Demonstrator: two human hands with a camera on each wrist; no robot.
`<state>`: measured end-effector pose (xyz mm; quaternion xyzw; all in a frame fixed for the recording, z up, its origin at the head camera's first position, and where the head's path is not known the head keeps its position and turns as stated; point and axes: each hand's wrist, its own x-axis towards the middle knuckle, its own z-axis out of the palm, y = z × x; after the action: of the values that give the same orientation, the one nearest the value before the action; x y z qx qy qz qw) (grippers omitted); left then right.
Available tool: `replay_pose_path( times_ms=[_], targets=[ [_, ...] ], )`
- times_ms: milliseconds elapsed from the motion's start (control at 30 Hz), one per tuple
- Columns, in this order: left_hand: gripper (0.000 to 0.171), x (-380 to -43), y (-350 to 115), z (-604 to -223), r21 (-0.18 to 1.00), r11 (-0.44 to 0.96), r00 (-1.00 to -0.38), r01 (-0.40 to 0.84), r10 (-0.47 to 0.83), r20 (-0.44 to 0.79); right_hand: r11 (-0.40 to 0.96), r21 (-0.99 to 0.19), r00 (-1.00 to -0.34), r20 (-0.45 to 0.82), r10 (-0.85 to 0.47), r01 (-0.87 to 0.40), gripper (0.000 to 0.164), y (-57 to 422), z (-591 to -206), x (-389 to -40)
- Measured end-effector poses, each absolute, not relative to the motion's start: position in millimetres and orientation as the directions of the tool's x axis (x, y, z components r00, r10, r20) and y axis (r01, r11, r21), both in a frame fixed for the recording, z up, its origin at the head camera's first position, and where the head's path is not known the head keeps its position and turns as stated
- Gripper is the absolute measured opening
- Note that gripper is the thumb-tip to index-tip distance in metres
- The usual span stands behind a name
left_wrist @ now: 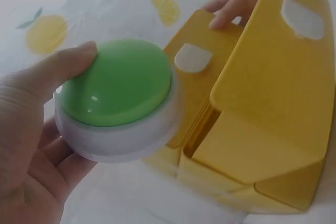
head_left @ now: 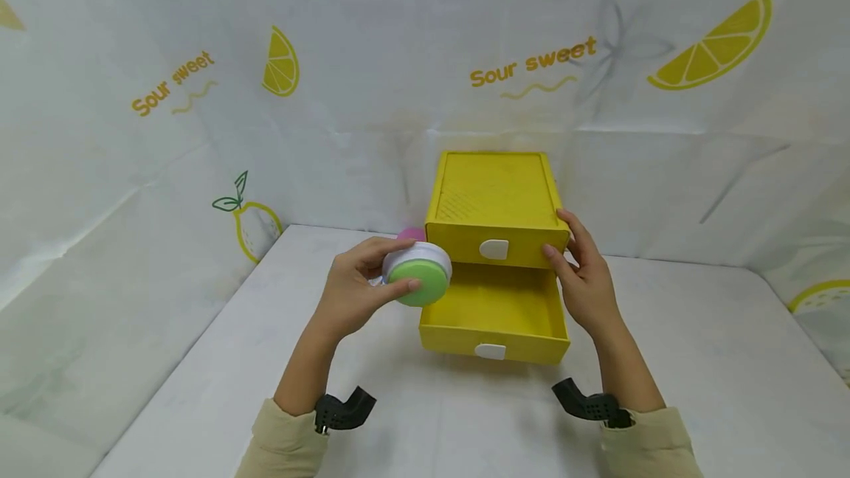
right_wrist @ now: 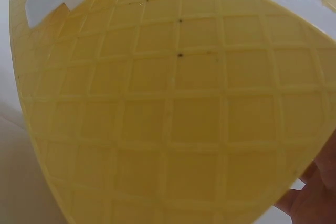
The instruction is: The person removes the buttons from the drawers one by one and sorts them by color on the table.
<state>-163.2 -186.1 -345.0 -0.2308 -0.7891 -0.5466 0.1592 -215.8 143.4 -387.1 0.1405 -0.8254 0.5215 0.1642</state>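
My left hand [head_left: 361,282] holds a round push button [head_left: 421,282] with a green domed top and a white base. In the left wrist view the thumb lies on the edge of the green dome [left_wrist: 123,80], with fingers under the white base. A yellow two-drawer cabinet [head_left: 498,186] stands right of the button. Its lower drawer [head_left: 494,345] is pulled out, its upper drawer [head_left: 458,242] is closed, and each front has a white tab handle. My right hand [head_left: 584,279] grips the cabinet's front right edge, thumb on the front. A yellow gridded surface [right_wrist: 194,114] fills the right wrist view.
A pink rounded thing [head_left: 410,233] shows partly behind the cabinet's left side. The white table [head_left: 372,404] meets a white printed sheet [head_left: 372,124] with lemon pictures at the back and left. A black wrist mount [head_left: 344,410] sits on each forearm.
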Motion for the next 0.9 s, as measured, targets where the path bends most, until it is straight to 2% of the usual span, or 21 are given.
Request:
replay_pose_path(
  times_ms=[200, 433, 667, 900],
  targets=[
    [0.051, -159, -211, -358, 0.88, 0.234, -0.908, 0.413, 0.026, 0.419, 0.419, -0.813, -0.907, 0.417, -0.061, -0.403, 0.06, 142, -387, -215],
    [0.048, -165, -229, -372, 0.921, 0.286, -0.95, 0.264, -0.087, 0.3, 0.416, -0.819, -0.911, 0.408, -0.061, -0.395, 0.06, 142, -385, -213],
    [0.048, -176, -239, -393, 0.926, 0.37, -0.989, 0.081, -0.086, 0.121, 0.454, -0.803, -0.911, 0.409, -0.054, -0.387, 0.06, 147, -387, -210],
    [0.05, -191, -238, -430, 0.881, 0.472, -0.994, -0.007, -0.098, 0.044, 0.444, -0.8, -0.906, 0.418, -0.071, -0.404, 0.06, 144, -385, -213]
  ],
)
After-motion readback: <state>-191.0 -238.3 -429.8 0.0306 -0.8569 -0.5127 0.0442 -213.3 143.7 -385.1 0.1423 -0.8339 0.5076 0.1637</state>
